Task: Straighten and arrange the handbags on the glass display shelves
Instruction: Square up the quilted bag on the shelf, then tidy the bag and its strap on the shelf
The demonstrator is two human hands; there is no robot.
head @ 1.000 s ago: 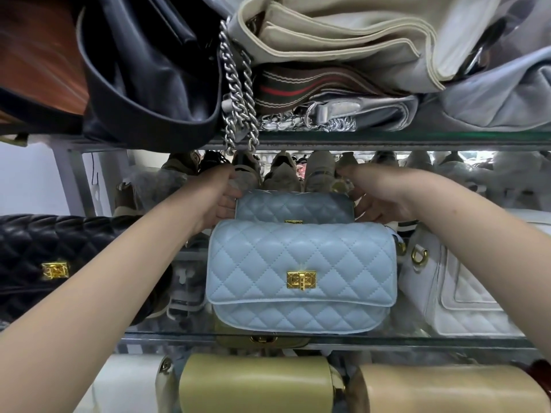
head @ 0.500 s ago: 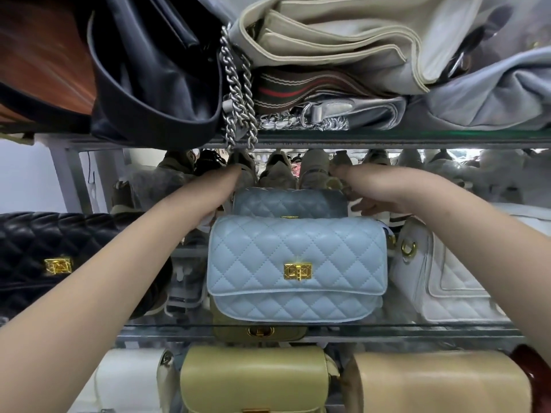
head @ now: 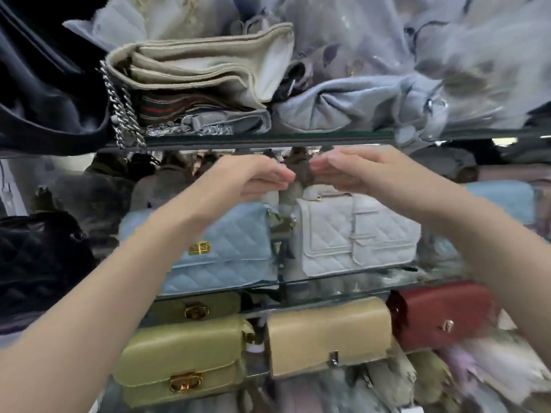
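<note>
Mid-shelf straightening, by the look of it, with attention going to the white quilted bag [head: 357,234] at about 3 o'clock from the light blue quilted bag [head: 226,248].

Both hands up at 12 o'clock above those two bags, under the upper glass shelf [head: 268,138]. Left hand [head: 262,180] open, fingers extended and loosely together, holding nothing, hovering just over the top right corner of the blue bag. Right hand [head: 343,174] likewise open and flat, palm down, fingertips nearly meeting the left ones, just above the white bag's top edge; contact with that edge impossible to judge through the motion blur.

Blue bag upright on the middle glass shelf [head: 343,281], gold clasp facing out. White bag beside it, slightly tilted, its right end lower. Narrow gap between the two, dark hardware showing there. A second pale blue bag [head: 504,201] at 3 o'clock, further back. Below, at 6 o'clock: olive-green bag [head: 185,362], beige bag [head: 328,335], dark red bag [head: 441,314] in a row.

Next move, probably: hands apart and down onto the white bag's two top corners, then a small turn to level it and square its face with the blue one. Light grip called for, soft quilted sides. Care with the hanging silver chain [head: 122,114] at 10 o'clock.
</note>
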